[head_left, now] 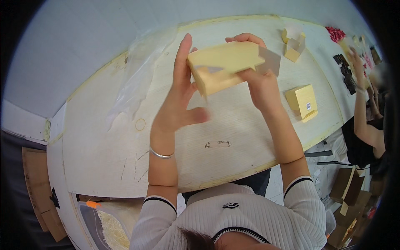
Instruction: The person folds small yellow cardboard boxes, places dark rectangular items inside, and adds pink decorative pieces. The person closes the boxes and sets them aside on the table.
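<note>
A pale yellow folded-card box (227, 58) is raised over the far middle of the white table, slightly smeared by motion. One end flap stands out at its right, showing a grey-white inner face. My right hand (262, 85) grips the box near that end, thumb on the near side and fingers over the far edge. Against the left end lies my left hand (177, 98), its fingers stretched out and its thumb apart from the box, blurred. A silver bangle (161, 156) circles my left wrist.
Right of my hands, a yellow box (301, 101) with a small label and an open yellow box (294, 45) stand on the table (125, 158). Clear plastic film (139, 79) lies at the left. Another person's arm (361, 87) is at the right, near dark items (345, 73) and red pieces (335, 34).
</note>
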`<state>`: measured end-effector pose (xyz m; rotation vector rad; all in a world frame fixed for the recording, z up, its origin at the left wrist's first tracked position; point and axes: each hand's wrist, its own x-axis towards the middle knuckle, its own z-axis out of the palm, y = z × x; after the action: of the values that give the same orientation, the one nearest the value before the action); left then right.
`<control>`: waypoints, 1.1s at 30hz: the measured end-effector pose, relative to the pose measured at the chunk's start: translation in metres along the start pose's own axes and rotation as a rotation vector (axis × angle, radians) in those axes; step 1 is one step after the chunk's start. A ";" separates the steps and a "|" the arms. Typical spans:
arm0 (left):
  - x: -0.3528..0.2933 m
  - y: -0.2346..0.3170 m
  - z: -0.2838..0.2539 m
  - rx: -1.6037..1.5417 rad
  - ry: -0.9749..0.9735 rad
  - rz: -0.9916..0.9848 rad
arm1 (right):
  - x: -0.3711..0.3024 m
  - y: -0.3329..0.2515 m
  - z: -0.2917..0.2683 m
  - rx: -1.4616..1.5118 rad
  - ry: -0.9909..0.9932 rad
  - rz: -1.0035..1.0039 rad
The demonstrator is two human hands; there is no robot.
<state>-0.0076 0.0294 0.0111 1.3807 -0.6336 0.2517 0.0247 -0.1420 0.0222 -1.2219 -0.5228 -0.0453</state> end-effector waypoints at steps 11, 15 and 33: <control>0.004 -0.002 -0.002 0.169 0.340 0.024 | 0.002 -0.001 -0.010 -0.135 -0.490 -0.160; 0.004 0.000 0.004 0.199 0.346 0.031 | 0.020 0.007 -0.040 0.237 -0.750 -0.083; 0.002 0.005 0.009 0.255 0.172 -0.190 | 0.007 0.023 -0.010 -0.351 -0.202 -0.231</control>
<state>-0.0112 0.0215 0.0164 1.6323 -0.3321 0.3026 0.0412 -0.1408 0.0025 -1.5116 -0.8578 -0.2187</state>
